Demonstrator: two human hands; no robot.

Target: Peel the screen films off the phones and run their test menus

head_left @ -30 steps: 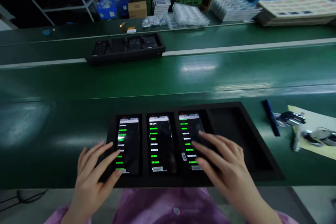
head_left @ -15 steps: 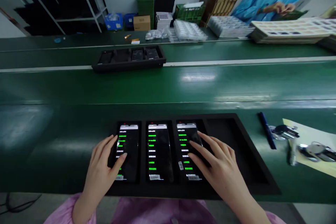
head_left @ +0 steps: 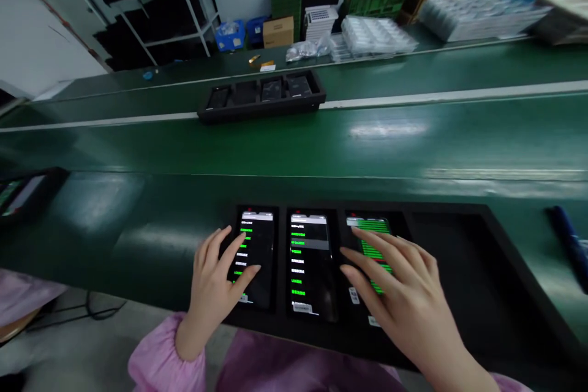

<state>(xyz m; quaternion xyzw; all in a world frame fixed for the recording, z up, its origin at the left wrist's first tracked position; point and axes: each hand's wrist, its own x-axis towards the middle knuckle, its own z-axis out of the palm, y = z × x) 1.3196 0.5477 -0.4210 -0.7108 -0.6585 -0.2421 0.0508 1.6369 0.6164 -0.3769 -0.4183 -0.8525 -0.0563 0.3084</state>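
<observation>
A black foam tray [head_left: 463, 269] lies at the near edge of the green bench, with three lit phones side by side and one empty slot on the right. My left hand [head_left: 215, 282] rests open on the left phone [head_left: 255, 257], its thumb on the lower screen. The middle phone [head_left: 310, 263] shows a list of green lines and is untouched. My right hand [head_left: 404, 288] lies spread over the right phone [head_left: 372, 245], whose screen is full of green lines; the fingertips touch the glass. Pink sleeves cover both wrists.
A second black tray [head_left: 261, 98] with dark phones sits on the green conveyor belt [head_left: 413, 135] beyond. A dark pen [head_left: 569, 245] lies at the right. Another tray corner [head_left: 27, 193] shows at the left edge. Crates, boxes and clear blister trays [head_left: 372, 33] line the far side.
The view has swung left, so the tray sits further right in the picture. The right phone's screen changed from a menu to dense green lines. Both hands stay on the outer phones.
</observation>
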